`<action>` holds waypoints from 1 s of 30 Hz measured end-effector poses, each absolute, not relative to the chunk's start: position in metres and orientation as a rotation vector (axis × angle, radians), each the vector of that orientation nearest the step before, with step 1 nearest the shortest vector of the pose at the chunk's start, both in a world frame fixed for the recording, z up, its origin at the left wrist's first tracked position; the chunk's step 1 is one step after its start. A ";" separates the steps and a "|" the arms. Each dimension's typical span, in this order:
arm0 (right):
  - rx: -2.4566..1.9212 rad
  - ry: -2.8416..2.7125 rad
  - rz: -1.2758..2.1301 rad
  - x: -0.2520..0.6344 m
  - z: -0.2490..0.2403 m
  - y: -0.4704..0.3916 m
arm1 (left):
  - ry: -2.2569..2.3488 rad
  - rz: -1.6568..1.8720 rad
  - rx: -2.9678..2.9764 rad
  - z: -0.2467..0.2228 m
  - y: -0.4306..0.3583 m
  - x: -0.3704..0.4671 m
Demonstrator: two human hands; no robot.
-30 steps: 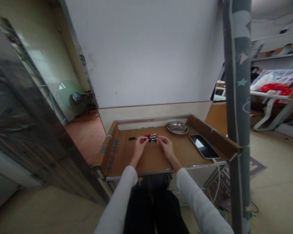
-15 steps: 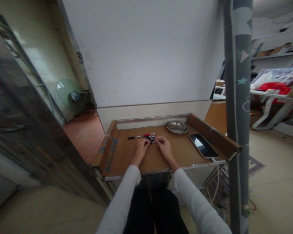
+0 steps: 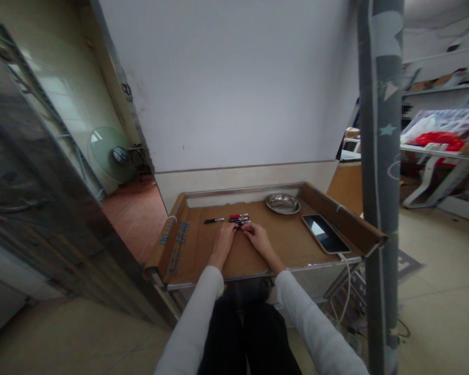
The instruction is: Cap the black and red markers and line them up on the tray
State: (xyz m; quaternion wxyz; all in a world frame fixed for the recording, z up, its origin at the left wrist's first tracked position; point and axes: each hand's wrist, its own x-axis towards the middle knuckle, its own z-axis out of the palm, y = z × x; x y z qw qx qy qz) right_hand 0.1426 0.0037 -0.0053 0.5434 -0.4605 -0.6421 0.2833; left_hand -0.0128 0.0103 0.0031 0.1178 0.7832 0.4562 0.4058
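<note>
My left hand [image 3: 224,239] and my right hand [image 3: 257,237] meet over the middle of a cardboard-lined tray [image 3: 289,242]. Both have their fingertips pinched on a small black pen [image 3: 239,227], mostly covered by the fingers. Just beyond them lies a red pen [image 3: 238,215], with dark pens [image 3: 237,221] close beside it in a row. Off to the left, a single black pen [image 3: 213,221] with a pale end lies apart from the others.
A round metal dish [image 3: 283,203] stands at the tray's back right. Nearer the right side lies a phone [image 3: 325,234] with a white cable [image 3: 350,284] hanging over the front edge. Folded cardboard walls [image 3: 344,221] border the sides. A wrapped grey post [image 3: 381,198] rises at right.
My right hand has shifted slightly left and nearer my left hand, narrowing the gap between the fingertips. The black pen between them is more covered. The other pens, dish and phone stay put.
</note>
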 end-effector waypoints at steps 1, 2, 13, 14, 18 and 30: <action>-1.098 -1.543 0.654 0.143 -0.007 0.004 | 1.339 1.180 2.305 0.003 0.010 -0.013; -1.112 -1.561 0.620 0.143 -0.008 0.004 | 1.348 1.166 2.324 0.003 0.010 -0.014; -1.286 -1.684 0.261 0.145 -0.015 0.001 | 1.446 1.150 2.373 0.007 0.008 -0.014; -1.283 -1.683 0.261 0.145 -0.015 0.001 | 1.439 1.174 2.353 0.008 0.006 -0.014; -1.273 -1.657 0.264 0.146 -0.016 0.002 | 1.346 1.157 2.320 0.010 -0.002 -0.016; -1.288 -1.635 0.229 0.145 -0.022 0.012 | 1.186 1.032 2.308 -0.004 0.013 -0.014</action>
